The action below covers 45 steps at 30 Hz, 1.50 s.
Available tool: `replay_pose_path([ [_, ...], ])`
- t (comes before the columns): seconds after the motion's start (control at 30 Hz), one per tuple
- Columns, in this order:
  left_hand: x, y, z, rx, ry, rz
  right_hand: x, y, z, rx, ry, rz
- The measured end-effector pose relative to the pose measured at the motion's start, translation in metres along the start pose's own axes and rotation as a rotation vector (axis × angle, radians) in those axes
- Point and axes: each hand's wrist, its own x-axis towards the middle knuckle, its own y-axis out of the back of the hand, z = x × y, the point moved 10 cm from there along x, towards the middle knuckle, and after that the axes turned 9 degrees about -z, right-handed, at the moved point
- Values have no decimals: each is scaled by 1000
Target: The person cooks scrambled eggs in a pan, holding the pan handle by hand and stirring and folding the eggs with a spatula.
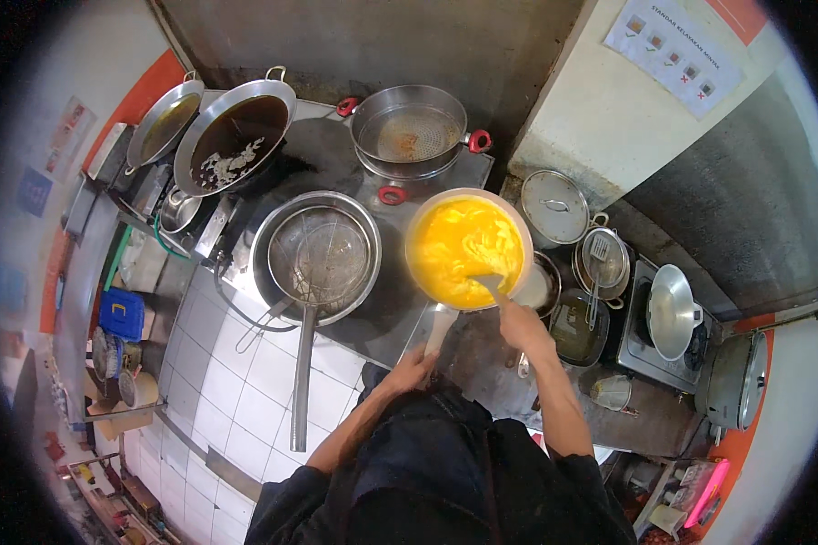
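Note:
A round pan (418, 234) full of yellow scrambled egg (463, 245) sits in front of me on the steel counter. My left hand (412, 371) grips the pan's pale handle (439, 327) at its near end. My right hand (521, 324) holds a spatula (491, 286) whose blade rests in the egg at the pan's near right side. Both forearms come up from my dark clothing at the lower edge.
Left of the pan is a steel bowl holding a wire skimmer (323, 254) with a long handle. Behind stand a two-handled pot with red grips (411, 132), a dark wok (234, 136) and another pan (162, 123). Lidded pots (554, 207) and a wok (671, 311) crowd the right.

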Motion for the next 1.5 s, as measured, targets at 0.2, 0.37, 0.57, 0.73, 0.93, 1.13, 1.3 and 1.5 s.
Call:
replay_pose_path([
  [0.2,2,0,-3,-26,-9,-54,41,23,11,37,-1,126],
  [0.37,8,2,-7,6,-84,0,85,42,8,94,32,201],
  [0.57,7,-2,-2,-5,-37,-12,95,26,-20,17,82,222],
  [0.73,3,2,-11,-10,9,-14,36,3,-48,22,144,160],
  [0.93,4,4,-4,35,-67,19,-7,-12,-20,102,196,165],
  [1.13,3,1,-4,2,-34,3,-43,7,25,864,92,40],
  [1.3,6,3,-13,47,4,-9,-29,34,53,1232,69,190],
  [1.5,0,2,4,55,-31,29,30,39,75,1376,32,228],
])
